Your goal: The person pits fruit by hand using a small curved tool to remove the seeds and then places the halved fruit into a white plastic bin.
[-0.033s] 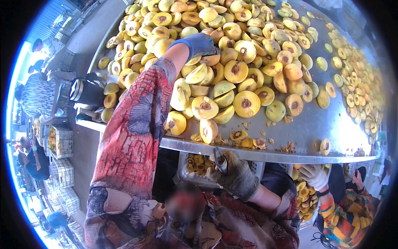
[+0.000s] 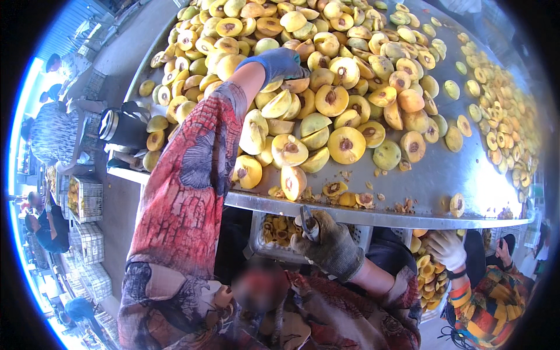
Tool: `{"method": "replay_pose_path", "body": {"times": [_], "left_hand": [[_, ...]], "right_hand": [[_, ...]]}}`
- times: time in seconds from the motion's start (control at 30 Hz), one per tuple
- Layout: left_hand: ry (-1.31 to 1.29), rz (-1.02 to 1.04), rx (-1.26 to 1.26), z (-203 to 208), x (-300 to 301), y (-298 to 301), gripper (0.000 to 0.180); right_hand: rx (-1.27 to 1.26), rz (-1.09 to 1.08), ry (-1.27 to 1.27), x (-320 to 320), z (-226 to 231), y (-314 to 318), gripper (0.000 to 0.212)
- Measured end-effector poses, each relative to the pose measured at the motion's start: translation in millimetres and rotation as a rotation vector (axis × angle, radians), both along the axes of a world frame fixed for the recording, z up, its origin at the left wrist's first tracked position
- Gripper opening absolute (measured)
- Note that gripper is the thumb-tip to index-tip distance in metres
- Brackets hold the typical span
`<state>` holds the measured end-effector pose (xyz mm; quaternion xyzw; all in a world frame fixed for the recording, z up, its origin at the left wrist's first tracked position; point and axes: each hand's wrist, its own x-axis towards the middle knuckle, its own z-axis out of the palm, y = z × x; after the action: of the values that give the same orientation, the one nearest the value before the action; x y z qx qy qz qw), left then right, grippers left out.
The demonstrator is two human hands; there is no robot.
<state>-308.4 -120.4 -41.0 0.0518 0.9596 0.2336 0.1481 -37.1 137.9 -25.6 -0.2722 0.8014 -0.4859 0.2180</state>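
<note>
My left hand (image 2: 279,63), in a blue glove, reaches into a heap of halved yellow peaches (image 2: 332,100) on the metal table. Its fingers curl over a peach half (image 2: 296,85) in the heap; the palm side is hidden. My right hand (image 2: 331,245) wears a grey-brown knit glove and stays low in front of the table edge. It is closed around a small metal hand tool with a narrow, curved end (image 2: 310,224), which points up toward the edge. Many halves show brown pits or hollows.
The steel table (image 2: 426,186) has a raised rim along my side. Below it sits a crate (image 2: 256,236) with fruit pieces. At right, a co-worker's white-gloved hand (image 2: 448,249) is beside more peach halves (image 2: 430,274). A black container (image 2: 122,127) stands left; stacked crates (image 2: 87,201) lie beyond.
The co-worker's white-gloved hand at right has shifted slightly right and down. My own two hands stay nearly in place.
</note>
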Motion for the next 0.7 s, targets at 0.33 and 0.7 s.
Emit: {"method": "replay_pose_path", "body": {"times": [0.33,0.7], "left_hand": [[0.311,0.377,1.144,48.1,90.0,2.1,0.026],[0.144,0.405,1.679,45.7,256.3,59.3,0.048]], "right_hand": [[-0.205,-0.116,-0.183,-4.1,1.6,-0.8,0.024],[-0.309,-0.245,0.281,-5.3,10.0,-17.9,0.03]]}}
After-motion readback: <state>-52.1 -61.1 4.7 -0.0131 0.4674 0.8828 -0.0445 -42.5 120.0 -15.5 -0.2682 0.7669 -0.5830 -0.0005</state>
